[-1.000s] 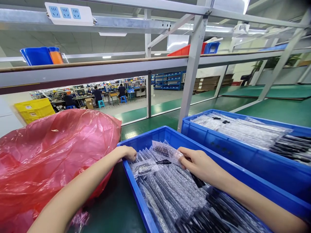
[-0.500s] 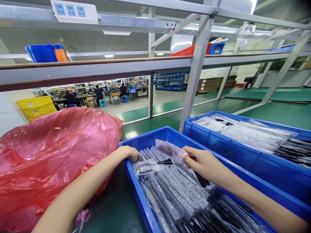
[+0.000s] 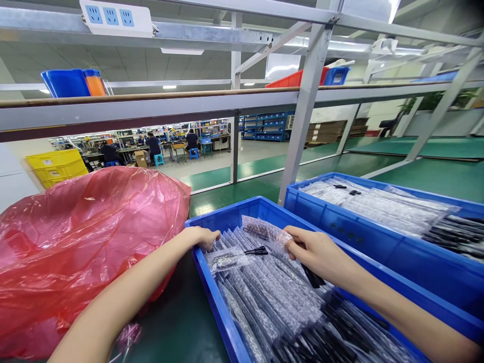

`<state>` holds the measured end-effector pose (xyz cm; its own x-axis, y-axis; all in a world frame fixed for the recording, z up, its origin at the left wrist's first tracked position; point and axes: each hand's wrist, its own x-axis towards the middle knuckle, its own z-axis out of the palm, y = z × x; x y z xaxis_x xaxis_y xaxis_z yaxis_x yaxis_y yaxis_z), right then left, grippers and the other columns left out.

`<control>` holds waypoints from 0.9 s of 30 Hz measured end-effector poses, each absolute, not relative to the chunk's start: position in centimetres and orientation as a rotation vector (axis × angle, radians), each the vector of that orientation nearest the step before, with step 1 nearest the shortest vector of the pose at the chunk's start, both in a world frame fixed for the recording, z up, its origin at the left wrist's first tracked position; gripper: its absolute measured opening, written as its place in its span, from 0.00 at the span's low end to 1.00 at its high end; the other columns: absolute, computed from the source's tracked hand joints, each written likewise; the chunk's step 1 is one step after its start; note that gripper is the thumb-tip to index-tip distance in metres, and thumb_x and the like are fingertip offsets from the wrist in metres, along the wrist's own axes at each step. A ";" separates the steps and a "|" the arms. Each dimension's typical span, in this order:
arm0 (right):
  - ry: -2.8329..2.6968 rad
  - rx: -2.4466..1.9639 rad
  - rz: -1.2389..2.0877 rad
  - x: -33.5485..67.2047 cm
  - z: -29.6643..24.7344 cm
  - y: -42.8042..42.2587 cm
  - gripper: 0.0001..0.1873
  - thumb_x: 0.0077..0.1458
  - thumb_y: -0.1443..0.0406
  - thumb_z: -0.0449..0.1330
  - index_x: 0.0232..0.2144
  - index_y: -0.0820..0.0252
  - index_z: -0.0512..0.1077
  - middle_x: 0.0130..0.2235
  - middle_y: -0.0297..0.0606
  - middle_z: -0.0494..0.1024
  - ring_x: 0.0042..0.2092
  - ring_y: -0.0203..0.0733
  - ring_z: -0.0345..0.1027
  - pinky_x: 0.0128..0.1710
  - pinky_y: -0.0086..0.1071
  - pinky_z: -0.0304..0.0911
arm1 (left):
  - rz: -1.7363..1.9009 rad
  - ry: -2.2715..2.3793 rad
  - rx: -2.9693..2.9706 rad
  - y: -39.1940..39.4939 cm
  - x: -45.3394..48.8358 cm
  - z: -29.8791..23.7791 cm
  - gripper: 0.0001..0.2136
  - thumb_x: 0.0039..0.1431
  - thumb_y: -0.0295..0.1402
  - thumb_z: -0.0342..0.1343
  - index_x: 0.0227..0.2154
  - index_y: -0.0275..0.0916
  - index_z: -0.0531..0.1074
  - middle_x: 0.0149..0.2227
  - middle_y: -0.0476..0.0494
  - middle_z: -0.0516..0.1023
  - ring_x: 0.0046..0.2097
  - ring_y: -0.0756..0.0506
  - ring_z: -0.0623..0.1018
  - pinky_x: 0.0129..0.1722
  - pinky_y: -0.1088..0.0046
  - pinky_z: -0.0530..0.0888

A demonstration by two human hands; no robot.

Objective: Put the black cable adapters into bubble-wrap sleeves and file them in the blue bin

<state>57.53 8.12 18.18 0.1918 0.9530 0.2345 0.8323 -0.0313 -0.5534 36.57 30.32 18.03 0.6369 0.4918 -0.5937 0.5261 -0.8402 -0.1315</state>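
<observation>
A blue bin (image 3: 227, 322) in front of me is packed with rows of bubble-wrap sleeves (image 3: 264, 297) holding black parts. My left hand (image 3: 204, 237) curls over the bin's near-left corner, fingers closed on the ends of the sleeves there. My right hand (image 3: 317, 254) reaches in from the right, thumb and fingers pinched on one bubble-wrap sleeve (image 3: 264, 231) raised above the row. A small black part (image 3: 255, 250) lies on the sleeves between my hands.
A big red plastic bag (image 3: 86, 242) bulges on the left of the green bench. A second blue bin (image 3: 363, 242) of sleeves stands at the right. A grey frame post (image 3: 302, 121) rises behind the bins, under a shelf with crates. People work far behind.
Both hands have stayed at the bin's far end; the right hand shifted slightly along the raised sleeve. The view moved a little.
</observation>
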 end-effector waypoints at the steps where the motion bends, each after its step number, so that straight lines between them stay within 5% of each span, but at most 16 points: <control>1: -1.665 -1.884 0.264 57.6 18.2 8.1 0.14 0.64 0.58 0.46 0.27 0.52 0.63 0.23 0.28 0.73 0.26 0.40 0.67 0.29 0.32 0.54 | -1.008 0.838 2.795 30.4 36.6 18.0 0.21 0.67 0.39 0.56 0.60 0.39 0.66 0.53 0.39 0.75 0.49 0.42 0.78 0.49 0.56 0.78; 8: -1.675 -1.876 0.232 57.6 18.5 8.2 0.13 0.62 0.60 0.47 0.26 0.52 0.63 0.22 0.28 0.74 0.25 0.39 0.67 0.28 0.31 0.54 | -1.044 0.623 2.893 30.3 36.9 18.1 0.14 0.65 0.35 0.58 0.52 0.39 0.73 0.55 0.39 0.74 0.53 0.41 0.76 0.53 0.55 0.76; 12: -1.651 -1.861 0.215 57.6 18.9 8.1 0.14 0.62 0.58 0.47 0.26 0.52 0.64 0.23 0.29 0.75 0.25 0.39 0.67 0.27 0.32 0.55 | -0.905 0.486 3.017 29.8 37.1 18.2 0.09 0.62 0.28 0.59 0.44 0.40 0.77 0.61 0.42 0.70 0.65 0.36 0.65 0.60 0.50 0.68; 16: -1.640 -1.842 0.206 57.6 19.2 7.9 0.15 0.62 0.57 0.47 0.25 0.52 0.63 0.23 0.30 0.75 0.26 0.40 0.69 0.28 0.32 0.56 | -0.911 0.441 3.038 29.7 37.8 17.9 0.04 0.61 0.29 0.61 0.38 0.38 0.77 0.53 0.42 0.77 0.62 0.38 0.68 0.60 0.50 0.68; 24: -1.626 -1.842 0.199 57.8 19.5 8.0 0.14 0.61 0.57 0.47 0.25 0.52 0.63 0.23 0.30 0.76 0.26 0.41 0.70 0.29 0.33 0.58 | -0.830 0.649 3.046 29.7 40.1 16.9 0.24 0.66 0.40 0.57 0.61 0.39 0.63 0.57 0.36 0.72 0.52 0.40 0.77 0.50 0.55 0.77; 27: -1.621 -1.845 0.187 57.7 19.7 8.0 0.14 0.60 0.57 0.47 0.25 0.52 0.62 0.22 0.30 0.75 0.25 0.40 0.69 0.28 0.32 0.57 | -0.891 0.592 3.053 29.8 40.9 16.6 0.21 0.67 0.39 0.56 0.60 0.41 0.65 0.55 0.38 0.73 0.50 0.41 0.77 0.49 0.56 0.78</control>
